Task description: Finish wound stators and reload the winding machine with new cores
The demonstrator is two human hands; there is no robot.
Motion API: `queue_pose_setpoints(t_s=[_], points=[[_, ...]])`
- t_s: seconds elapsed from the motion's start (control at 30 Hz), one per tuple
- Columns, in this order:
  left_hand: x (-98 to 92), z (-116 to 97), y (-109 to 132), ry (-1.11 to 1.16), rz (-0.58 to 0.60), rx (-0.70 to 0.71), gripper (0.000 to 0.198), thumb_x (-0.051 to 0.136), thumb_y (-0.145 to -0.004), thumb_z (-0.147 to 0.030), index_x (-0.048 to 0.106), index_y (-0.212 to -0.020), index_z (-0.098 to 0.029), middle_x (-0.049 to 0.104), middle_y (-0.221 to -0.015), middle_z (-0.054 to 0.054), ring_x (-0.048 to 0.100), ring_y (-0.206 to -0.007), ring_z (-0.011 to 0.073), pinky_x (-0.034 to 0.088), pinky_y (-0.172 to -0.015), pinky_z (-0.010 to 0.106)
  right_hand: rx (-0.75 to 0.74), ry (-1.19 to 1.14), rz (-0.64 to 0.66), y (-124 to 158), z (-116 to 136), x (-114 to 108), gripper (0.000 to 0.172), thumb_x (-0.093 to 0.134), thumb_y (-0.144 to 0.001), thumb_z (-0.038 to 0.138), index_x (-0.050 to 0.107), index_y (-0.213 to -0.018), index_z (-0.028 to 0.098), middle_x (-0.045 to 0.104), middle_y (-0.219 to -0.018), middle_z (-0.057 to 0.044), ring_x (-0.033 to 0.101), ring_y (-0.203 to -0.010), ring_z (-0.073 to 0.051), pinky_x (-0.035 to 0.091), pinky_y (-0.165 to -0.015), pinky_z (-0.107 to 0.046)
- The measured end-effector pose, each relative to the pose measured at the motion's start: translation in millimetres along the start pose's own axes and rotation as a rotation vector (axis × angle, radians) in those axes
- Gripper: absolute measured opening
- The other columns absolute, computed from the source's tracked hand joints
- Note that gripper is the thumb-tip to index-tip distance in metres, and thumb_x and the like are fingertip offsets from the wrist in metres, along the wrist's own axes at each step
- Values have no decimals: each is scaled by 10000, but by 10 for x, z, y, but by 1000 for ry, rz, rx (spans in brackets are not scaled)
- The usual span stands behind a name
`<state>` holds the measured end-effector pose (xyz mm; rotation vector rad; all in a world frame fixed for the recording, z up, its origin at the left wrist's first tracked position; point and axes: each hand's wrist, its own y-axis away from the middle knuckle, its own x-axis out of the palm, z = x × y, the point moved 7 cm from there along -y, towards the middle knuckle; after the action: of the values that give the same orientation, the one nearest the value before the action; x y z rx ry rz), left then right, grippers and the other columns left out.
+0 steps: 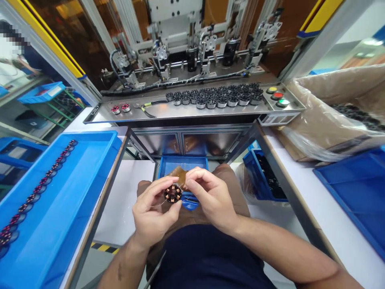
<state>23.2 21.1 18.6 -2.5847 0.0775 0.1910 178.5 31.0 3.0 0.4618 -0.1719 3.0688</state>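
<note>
Over the lap, my left hand (153, 210) holds a round motor stator (173, 193) with copper windings between fingers and thumb, its face turned up. Thin wire ends stick out from it at both sides. Close by on its right, my right hand (210, 194) is closed in a pinch, thumb against forefinger; whatever is between the fingertips is too small to make out. A blue object (190, 203) shows below and between the hands.
Ahead, a metal shelf (180, 113) carries rows of black stators (222, 102), cutters (155, 102), two red stators (125, 107) and coloured buttons (282, 103). A blue tray (69, 192) with a line of wound stators lies left. Right are a lined box (325, 140) and blue bins (357, 192).
</note>
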Motion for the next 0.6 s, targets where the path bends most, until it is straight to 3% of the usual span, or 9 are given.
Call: queue_pose_setpoints(t_s=[0.1, 0.2, 0.37, 0.5, 0.6], points=[[-30, 21, -37, 56, -43, -30, 406, 792, -750, -104, 724, -1137, -205, 767, -1119, 96, 734, -1068, 235, 656, -863, 326, 60, -88, 64, 29, -55, 32, 403, 848, -729, 527, 647, -869, 208, 606, -807, -7, 569, -736, -140, 503, -697, -281], [-39, 21, -65, 118, -54, -36, 433, 786, -745, -82, 731, -1151, -225, 768, -1122, 84, 738, -1056, 220, 654, -849, 299, 27, -35, 131, 50, -33, 64, 318, 801, -809, 465, 645, -747, 196, 600, -740, -9, 551, -708, -138, 484, -686, -283], [-19, 46, -80, 183, -40, -92, 450, 801, -733, -88, 736, -1156, -229, 779, -1119, 71, 754, -1020, 203, 644, -861, 270, -97, 89, 79, 59, 63, 29, 262, 730, -884, 395, 646, -731, 200, 598, -710, -12, 537, -675, -140, 467, -679, -298], [24, 94, -73, 262, 6, -199, 443, 824, -730, -126, 732, -1155, -212, 790, -1094, 78, 767, -971, 190, 636, -841, 238, -50, 117, 69, 65, 24, 36, 302, 736, -871, 429, 625, -714, 196, 595, -696, -13, 532, -663, -141, 457, -649, -291], [19, 74, -65, 231, 11, -192, 427, 829, -727, -119, 739, -1134, -211, 794, -1085, 75, 768, -960, 187, 633, -842, 232, 6, 102, 98, 61, -14, 48, 301, 745, -858, 453, 646, -742, 193, 606, -702, -16, 540, -667, -142, 457, -633, -282]])
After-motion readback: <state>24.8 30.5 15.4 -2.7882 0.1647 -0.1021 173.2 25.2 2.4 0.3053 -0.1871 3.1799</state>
